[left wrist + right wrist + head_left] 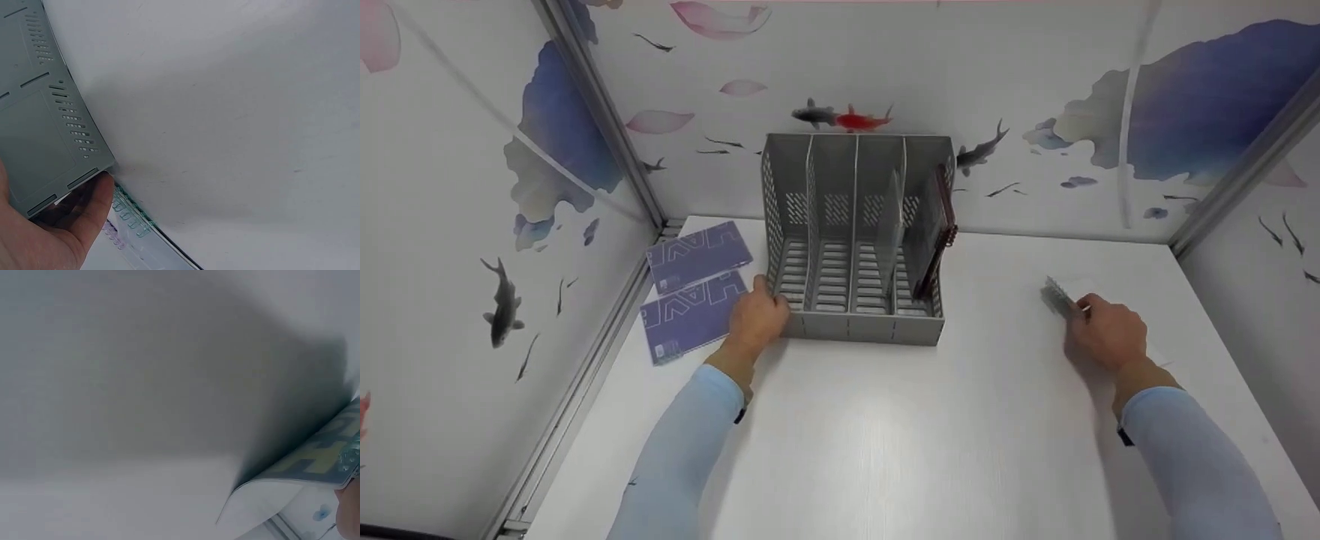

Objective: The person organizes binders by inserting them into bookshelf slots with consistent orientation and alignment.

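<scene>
A grey desk file organizer with several upright compartments stands at the back of the table. My left hand grips its front left corner; in the left wrist view the fingers bend under the organizer's edge. To the right, my right hand pinches a spiral notebook, tilted up and seen nearly edge-on. The right wrist view shows that notebook's cover with yellow lettering, and a white sheet curving down to the tabletop.
Two blue-purple notebooks lie left of the organizer, one partly behind my left hand. Inside the organizer, a dark red spiral notebook stands in the rightmost compartment and a pale one in the compartment beside it. Printed walls enclose the table.
</scene>
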Demonstrator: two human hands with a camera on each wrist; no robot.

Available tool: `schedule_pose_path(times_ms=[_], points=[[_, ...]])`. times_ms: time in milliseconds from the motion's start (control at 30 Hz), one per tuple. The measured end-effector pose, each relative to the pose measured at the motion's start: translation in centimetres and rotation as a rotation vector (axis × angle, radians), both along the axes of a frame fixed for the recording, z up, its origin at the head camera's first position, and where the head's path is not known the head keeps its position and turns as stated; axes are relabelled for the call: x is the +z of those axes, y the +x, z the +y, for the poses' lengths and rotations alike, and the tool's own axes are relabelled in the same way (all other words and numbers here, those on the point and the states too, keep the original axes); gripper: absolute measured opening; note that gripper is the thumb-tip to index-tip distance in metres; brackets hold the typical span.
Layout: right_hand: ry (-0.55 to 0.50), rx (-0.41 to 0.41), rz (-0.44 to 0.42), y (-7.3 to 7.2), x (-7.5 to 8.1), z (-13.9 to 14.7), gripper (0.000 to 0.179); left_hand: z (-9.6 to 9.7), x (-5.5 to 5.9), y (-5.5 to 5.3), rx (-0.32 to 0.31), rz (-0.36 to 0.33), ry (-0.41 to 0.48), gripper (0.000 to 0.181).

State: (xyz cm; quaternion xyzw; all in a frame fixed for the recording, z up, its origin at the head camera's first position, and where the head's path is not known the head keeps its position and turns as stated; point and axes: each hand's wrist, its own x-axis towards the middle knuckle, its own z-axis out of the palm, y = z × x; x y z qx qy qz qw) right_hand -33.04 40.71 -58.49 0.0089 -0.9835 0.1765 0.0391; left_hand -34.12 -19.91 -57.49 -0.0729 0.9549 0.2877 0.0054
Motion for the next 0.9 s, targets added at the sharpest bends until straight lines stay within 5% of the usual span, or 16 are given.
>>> schedule_pose_path(times_ms=[400, 567, 900], points=[[-0.048, -0.052, -0.156, -1.1, 1.0, 0.0, 0.045, 0.0, 0.0, 0.1, 0.014, 0.003, 0.017, 0.063], [-0.008, -0.059, -0.156, -0.8, 0.9, 0.3, 0.041, 0.1, 0.1, 0.0, 0.008, -0.008, 0.02, 0.064], [0.21, 0.125, -0.09, -0.2, 2.5, -0.3, 0.025, 0.1, 0.2, 0.3, 0.008, 0.025, -0.029, 0.064]])
